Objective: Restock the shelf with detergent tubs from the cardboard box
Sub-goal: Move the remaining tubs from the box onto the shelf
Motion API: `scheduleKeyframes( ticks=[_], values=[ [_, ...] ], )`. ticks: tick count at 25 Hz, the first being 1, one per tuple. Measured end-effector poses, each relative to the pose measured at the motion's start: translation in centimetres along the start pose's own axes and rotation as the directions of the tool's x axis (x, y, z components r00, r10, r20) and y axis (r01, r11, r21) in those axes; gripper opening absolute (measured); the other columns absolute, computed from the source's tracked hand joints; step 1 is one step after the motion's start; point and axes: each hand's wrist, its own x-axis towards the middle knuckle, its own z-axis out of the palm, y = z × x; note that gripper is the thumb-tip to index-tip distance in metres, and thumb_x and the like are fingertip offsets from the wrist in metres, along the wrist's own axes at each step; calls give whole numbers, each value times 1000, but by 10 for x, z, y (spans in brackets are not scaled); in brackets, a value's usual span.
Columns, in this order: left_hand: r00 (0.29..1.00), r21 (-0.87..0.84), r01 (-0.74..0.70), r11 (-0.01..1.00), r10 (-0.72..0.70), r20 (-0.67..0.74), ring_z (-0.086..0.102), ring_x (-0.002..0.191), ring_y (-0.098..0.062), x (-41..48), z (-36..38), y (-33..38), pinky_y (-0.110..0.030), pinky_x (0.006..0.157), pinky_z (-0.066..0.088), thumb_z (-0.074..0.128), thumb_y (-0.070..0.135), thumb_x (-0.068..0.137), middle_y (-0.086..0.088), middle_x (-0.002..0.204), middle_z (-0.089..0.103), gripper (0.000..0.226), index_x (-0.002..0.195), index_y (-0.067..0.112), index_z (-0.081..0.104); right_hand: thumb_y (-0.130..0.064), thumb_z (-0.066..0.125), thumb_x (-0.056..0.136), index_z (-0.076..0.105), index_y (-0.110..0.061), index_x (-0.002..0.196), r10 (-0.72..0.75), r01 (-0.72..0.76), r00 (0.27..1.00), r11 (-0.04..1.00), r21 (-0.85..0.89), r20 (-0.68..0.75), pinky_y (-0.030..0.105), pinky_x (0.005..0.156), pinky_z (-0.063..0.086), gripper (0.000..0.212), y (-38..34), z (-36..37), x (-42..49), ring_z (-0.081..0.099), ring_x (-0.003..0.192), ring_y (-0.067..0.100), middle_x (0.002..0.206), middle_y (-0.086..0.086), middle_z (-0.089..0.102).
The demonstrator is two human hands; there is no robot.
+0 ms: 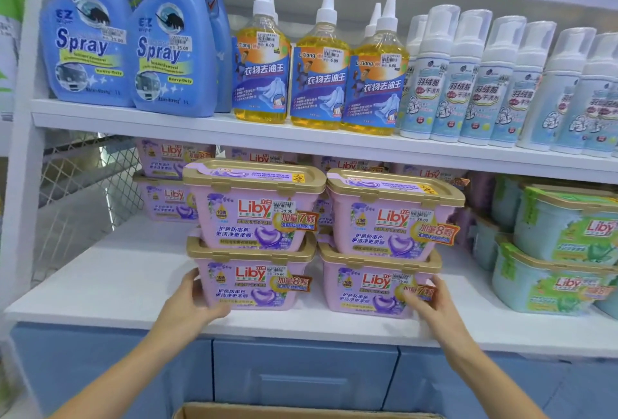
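Note:
Two stacks of pink Liby detergent tubs with gold lids stand side by side on the white lower shelf (100, 288). My left hand (194, 301) grips the left side of the bottom left tub (254, 281), which carries another tub (257, 207). My right hand (431, 301) lies with straight fingers against the front right of the bottom right tub (371, 284), under a second tub (391, 218). More pink tubs (167, 161) stand behind. The cardboard box (301, 413) shows only its top edge at the bottom.
Green-and-blue Liby tubs (561, 251) stand stacked to the right. The upper shelf holds blue spray bottles (90, 43), yellow bottles (321, 67) and white foam bottles (475, 84). A wire mesh panel (83, 184) closes the left side. Blue drawers (301, 375) sit below.

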Motion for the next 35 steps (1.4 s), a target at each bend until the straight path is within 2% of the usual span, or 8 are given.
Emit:
scheduleKeyframes(
  ticks=[4, 12, 15, 17, 21, 25, 29, 35],
  values=[
    [996, 156, -62, 986, 71, -55, 67, 95, -21, 17, 7, -6, -39, 84, 53, 80, 38, 63, 5, 101, 70, 55, 108, 24, 53, -80, 71, 22, 48, -21, 115, -54, 46, 998, 974, -223, -28, 25, 69, 47, 112, 14, 11, 16, 63, 84, 18, 103, -2, 68],
    [974, 277, -136, 951, 180, -138, 66, 91, -25, 31, 27, -3, -32, 70, 48, 75, 42, 69, -2, 103, 72, 52, 110, 15, 57, -87, 60, 21, 51, -26, 103, -93, 75, 995, 938, -339, -35, 24, 63, 47, 103, 26, -2, 39, 64, 81, 20, 91, -13, 68],
    [975, 300, -143, 943, 187, -124, 66, 91, -27, 45, 49, 6, -36, 74, 52, 74, 45, 69, -3, 104, 72, 54, 111, 14, 57, -48, 81, 54, 52, -20, 106, -72, 59, 997, 956, -289, -35, 18, 61, 43, 66, 26, -17, 52, 63, 83, 14, 90, -15, 65],
    [975, 294, -153, 944, 192, -111, 66, 93, -27, 54, 68, 15, -37, 76, 53, 74, 46, 70, -3, 106, 72, 55, 113, 15, 57, -23, 77, 70, 52, -16, 110, -71, 54, 996, 956, -289, -46, 14, 61, 41, 48, 29, -33, 64, 61, 82, 5, 90, -15, 64],
    [975, 293, -154, 944, 193, -111, 65, 97, -30, 75, 110, 35, -38, 79, 52, 73, 45, 70, -5, 108, 72, 54, 112, 15, 56, -19, 76, 71, 53, -10, 113, -46, 21, 996, 949, -316, -73, 15, 64, 43, 50, 36, -65, 96, 59, 81, 1, 95, -5, 65],
    [979, 282, -133, 950, 170, -112, 65, 97, -31, 98, 146, 49, -39, 80, 52, 73, 44, 71, -7, 107, 71, 52, 109, 13, 56, -16, 77, 70, 55, -6, 115, -24, -9, 994, 953, -303, -107, 25, 77, 45, 50, 41, -88, 128, 63, 90, 16, 105, 5, 67],
    [979, 303, -123, 945, 165, -120, 64, 98, -32, 119, 171, 57, -38, 81, 51, 71, 46, 71, -8, 107, 70, 54, 110, 12, 56, -14, 77, 71, 57, -4, 109, -12, -34, 986, 962, -273, -166, 33, 82, 47, 45, 42, -96, 151, 60, 87, 21, 97, 7, 65],
    [973, 368, -140, 919, 197, -120, 60, 108, -32, 139, 191, 62, -38, 90, 46, 68, 47, 75, -11, 116, 66, 58, 116, 9, 52, -11, 76, 71, 54, -2, 115, -67, 1, 965, 968, -252, -253, 31, 83, 42, 50, 48, -100, 163, 55, 92, 23, 102, 7, 60]
  ],
)
